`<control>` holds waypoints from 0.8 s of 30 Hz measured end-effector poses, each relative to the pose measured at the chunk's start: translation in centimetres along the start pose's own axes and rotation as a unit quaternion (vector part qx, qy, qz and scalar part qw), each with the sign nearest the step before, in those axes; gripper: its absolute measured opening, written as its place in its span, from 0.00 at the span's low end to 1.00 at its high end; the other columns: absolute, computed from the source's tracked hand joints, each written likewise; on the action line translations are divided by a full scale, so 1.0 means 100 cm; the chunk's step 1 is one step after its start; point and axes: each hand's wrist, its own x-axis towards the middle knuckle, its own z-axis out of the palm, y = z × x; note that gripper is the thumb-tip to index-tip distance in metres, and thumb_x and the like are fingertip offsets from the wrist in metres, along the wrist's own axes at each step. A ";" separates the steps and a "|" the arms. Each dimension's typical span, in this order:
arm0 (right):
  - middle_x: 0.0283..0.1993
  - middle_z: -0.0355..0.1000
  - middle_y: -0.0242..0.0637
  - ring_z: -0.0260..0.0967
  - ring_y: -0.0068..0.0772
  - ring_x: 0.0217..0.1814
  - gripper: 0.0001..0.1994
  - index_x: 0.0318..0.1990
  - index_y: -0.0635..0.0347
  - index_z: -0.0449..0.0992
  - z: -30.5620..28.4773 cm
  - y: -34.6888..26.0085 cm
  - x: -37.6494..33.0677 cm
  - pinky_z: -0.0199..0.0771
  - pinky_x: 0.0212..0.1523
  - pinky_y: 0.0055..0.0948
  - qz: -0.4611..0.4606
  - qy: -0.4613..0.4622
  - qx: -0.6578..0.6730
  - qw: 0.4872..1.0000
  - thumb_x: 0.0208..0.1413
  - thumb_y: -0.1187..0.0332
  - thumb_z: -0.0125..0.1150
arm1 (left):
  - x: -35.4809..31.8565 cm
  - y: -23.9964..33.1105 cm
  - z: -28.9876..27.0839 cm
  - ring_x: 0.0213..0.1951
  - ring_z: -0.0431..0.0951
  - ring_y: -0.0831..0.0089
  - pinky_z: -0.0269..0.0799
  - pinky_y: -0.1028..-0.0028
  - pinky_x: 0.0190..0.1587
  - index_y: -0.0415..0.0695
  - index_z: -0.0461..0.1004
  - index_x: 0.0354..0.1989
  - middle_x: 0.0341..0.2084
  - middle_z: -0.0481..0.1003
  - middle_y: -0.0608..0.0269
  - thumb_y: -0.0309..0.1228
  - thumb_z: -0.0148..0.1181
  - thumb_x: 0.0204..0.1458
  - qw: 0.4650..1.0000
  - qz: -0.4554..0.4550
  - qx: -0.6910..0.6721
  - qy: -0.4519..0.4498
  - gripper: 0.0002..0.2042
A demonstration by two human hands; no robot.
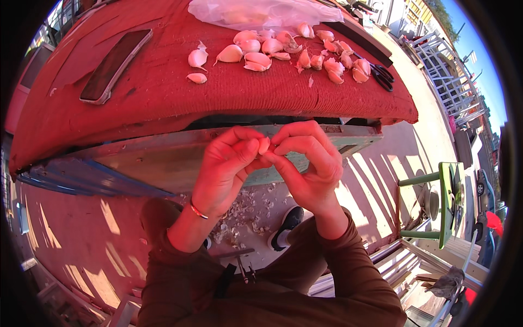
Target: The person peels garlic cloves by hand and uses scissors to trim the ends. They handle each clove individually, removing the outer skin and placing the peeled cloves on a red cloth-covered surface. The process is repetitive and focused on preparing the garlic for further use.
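My left hand (229,163) pinches a small garlic clove (263,145) between thumb and fingertips, just in front of the table's near edge. My right hand (308,155) meets it from the other side, its thumb and fingers pressed together at the clove's end. Whatever sits between the right fingertips is too small to make out. Beyond my hands, several garlic cloves (257,61) in pale skins lie in a loose group on the red cloth (180,98). One clove (196,78) lies apart at the group's left.
A phone (117,65) lies at the cloth's left. Black-handled scissors (383,77) rest at the right, and a clear plastic bag (256,13) lies at the back. Peelings (245,215) litter the floor between my feet. A green stool (448,204) stands to the right.
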 end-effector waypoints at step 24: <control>0.39 0.77 0.43 0.76 0.35 0.40 0.14 0.40 0.65 0.79 0.002 -0.002 0.002 0.77 0.40 0.29 0.014 0.007 0.025 1.000 0.45 0.83 0.75 | -0.002 0.000 0.007 0.48 0.83 0.72 0.80 0.69 0.53 0.39 0.74 0.47 0.44 0.81 0.58 0.26 0.62 0.64 0.998 0.037 0.044 0.034 0.07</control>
